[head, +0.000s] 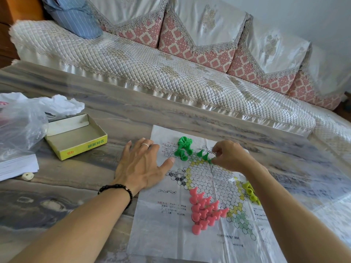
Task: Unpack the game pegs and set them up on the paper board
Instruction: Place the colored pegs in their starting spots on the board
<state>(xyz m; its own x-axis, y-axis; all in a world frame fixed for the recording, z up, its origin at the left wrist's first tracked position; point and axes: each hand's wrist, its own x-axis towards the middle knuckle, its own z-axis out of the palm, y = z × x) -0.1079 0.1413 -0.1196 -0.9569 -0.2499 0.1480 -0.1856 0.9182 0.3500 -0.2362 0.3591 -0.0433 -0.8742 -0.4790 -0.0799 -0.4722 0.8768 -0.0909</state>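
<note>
Now pinching a green peg (210,161) with the right hand (230,155) at the far end of the paper board (207,188), left hand (141,164) flat, fingers spread, on its left edge.

The right hand (230,155) has a heap of green pegs (183,149) just to its left, and three green pegs stand right at its fingertips. Nearer the person than the hand, the middle of the paper board (209,179) is bare. Pink pegs (204,209) and yellow-green pegs (250,192) crowd the near side. The left hand (141,165) lies flat on the board's left edge, blocking that way.
</note>
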